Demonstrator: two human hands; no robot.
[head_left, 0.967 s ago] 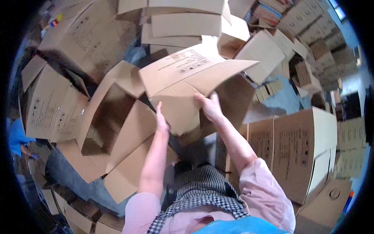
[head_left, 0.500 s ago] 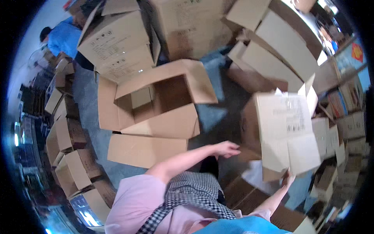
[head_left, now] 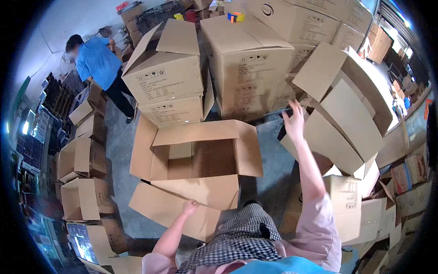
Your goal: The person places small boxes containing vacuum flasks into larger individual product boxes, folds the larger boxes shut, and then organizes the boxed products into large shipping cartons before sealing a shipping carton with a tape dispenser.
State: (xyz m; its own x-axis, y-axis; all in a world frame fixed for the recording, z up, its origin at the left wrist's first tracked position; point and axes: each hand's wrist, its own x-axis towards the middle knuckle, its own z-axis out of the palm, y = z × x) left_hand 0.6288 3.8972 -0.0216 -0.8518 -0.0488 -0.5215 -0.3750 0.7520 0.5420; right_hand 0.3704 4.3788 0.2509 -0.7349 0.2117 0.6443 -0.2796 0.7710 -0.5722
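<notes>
An open brown cardboard box stands on the floor in front of me, its flaps folded outward and its inside bare. Below its front flap lies a flat cardboard piece, slanting. My left hand is closed at the upper edge of that piece. Stretched far forward, my right hand has its fingers apart and holds nothing. It is over the gap between a tall closed carton and a large open carton on the right.
A stacked carton with raised flaps stands behind the open box. Orange-and-blue tape sits on the tall carton. Several open boxes line the left side. A person in blue stands at the far left. A pale carton is beside my right arm.
My right hand has let go of the pale carton and reached forward. My left hand has moved left and down onto the flat cardboard, which now slants. The view has shifted.
</notes>
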